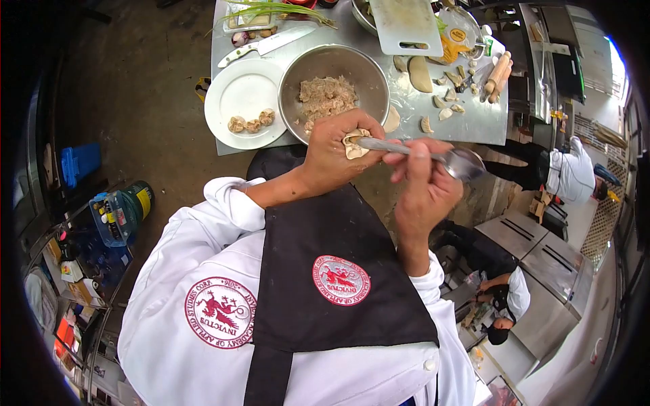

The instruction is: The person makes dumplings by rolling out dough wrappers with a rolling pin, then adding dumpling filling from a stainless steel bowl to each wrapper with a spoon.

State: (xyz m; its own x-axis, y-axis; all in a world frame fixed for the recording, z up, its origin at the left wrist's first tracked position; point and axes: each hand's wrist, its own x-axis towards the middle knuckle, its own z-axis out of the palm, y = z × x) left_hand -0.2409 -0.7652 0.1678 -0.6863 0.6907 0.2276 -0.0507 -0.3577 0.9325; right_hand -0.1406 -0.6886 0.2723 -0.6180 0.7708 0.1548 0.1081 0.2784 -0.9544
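Observation:
My left hand (335, 145) is closed around a small dumpling (355, 144) with a pleated wrapper, held just in front of the metal bowl. My right hand (426, 186) grips a metal spoon (393, 145). The spoon's handle end points left and meets the dumpling's opening, while its bowl end sticks out on the right. Behind my left hand, the steel mixing bowl (376, 71) holds a pale minced filling (328, 95). On a white plate (223, 91) to the left sit several shaped dumplings (252, 122).
A knife (267, 46) lies behind the plate, near green onions (271, 8). On the steel table (477, 125) right of the bowl are dough pieces (420, 74), rolling pins (499, 76) and a white cutting board (406, 27). Two people (569, 169) work at the right.

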